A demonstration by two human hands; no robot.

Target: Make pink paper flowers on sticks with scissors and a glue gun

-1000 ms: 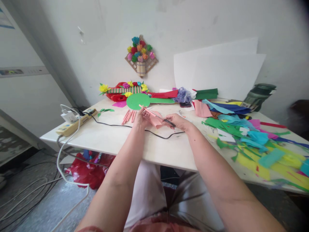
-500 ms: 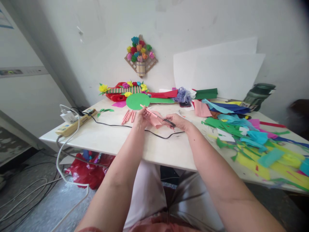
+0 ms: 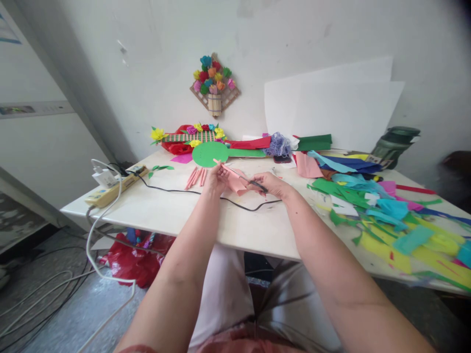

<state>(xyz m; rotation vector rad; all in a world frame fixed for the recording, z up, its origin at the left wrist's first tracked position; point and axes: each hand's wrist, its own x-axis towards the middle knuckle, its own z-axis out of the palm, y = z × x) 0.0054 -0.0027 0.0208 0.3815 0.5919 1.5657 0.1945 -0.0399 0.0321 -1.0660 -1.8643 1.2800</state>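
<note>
White table: pink paper between left hand, right hand.

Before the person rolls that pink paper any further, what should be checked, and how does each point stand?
1. Left hand holds the pink paper: ok.
2. Right hand grips the thin dark rod: ok.
3. Paper lies against the rod: ok; how tightly wound, cannot tell.
4. Black cable runs under the hands, close to the work: not ok.
5. Finished pink rolls lie apart, left of the hands: ok.
</note>
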